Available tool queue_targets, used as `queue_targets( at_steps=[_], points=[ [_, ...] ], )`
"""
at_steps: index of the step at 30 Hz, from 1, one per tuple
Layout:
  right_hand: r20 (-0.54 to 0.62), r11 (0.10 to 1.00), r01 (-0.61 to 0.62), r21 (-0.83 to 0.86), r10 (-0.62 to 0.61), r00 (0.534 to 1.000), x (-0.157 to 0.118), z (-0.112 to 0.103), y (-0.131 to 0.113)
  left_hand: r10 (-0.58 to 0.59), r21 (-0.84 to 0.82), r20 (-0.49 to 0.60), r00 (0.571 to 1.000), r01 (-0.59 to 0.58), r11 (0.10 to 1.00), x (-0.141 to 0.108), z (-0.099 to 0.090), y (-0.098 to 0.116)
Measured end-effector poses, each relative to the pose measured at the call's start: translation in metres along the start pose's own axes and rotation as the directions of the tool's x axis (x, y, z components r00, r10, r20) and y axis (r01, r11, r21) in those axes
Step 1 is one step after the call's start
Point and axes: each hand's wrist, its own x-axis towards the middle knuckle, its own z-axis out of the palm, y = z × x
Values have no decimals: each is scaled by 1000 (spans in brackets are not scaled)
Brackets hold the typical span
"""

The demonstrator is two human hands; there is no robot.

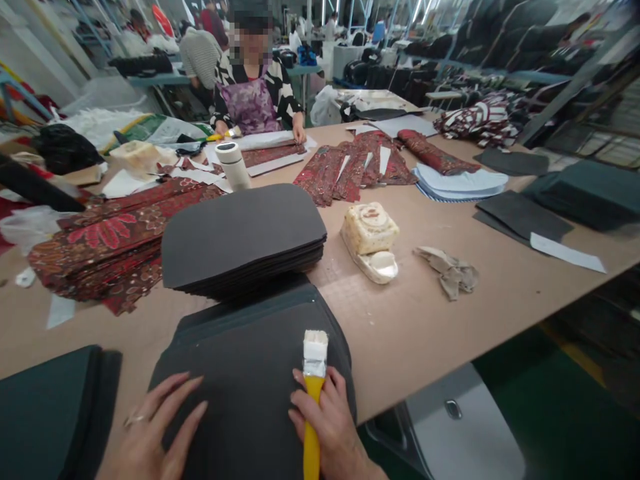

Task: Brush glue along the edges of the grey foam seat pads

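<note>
My right hand (327,417) is closed round a paintbrush (312,427) with a yellow handle and pale, whitened bristles that point away from me. Under both hands lie dark grey sheets (245,373) with rounded corners, fanned slightly at their far edge. My left hand (163,427), a ring on one finger, has its fingers spread over the left side of these sheets. Just beyond, a thick stack of similar dark panels (245,227) rests on the far part of them. Farther right stands a cream-coloured, crusted container (371,237) with a white blob at its near side.
Patterned red fabric (115,233) covers the left side, and more red pieces (355,167) lie farther back. A white bottle (233,167) stands upright. A crumpled rag (450,270) sits right. Across the table a person (255,93) handles fabric. A grey chair (465,427) stands by the edge.
</note>
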Motion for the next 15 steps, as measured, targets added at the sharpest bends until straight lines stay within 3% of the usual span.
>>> queue_targets(
  at_steps=[2,6,10,15],
  points=[
    [0,999,-1,-34,1,1000,-2,5,1,155,-96,60,986,-148,984,40,19,40],
    [-32,987,-107,-122,104,994,-8,19,4,341,-215,187,922,-300,929,108,71,102],
    [-58,967,-196,-165,189,980,-13,29,5,393,-241,333,857,-325,914,135,103,116],
    [15,952,-261,-161,267,964,-10,24,2,358,-294,420,834,-248,923,145,109,114]
  ],
)
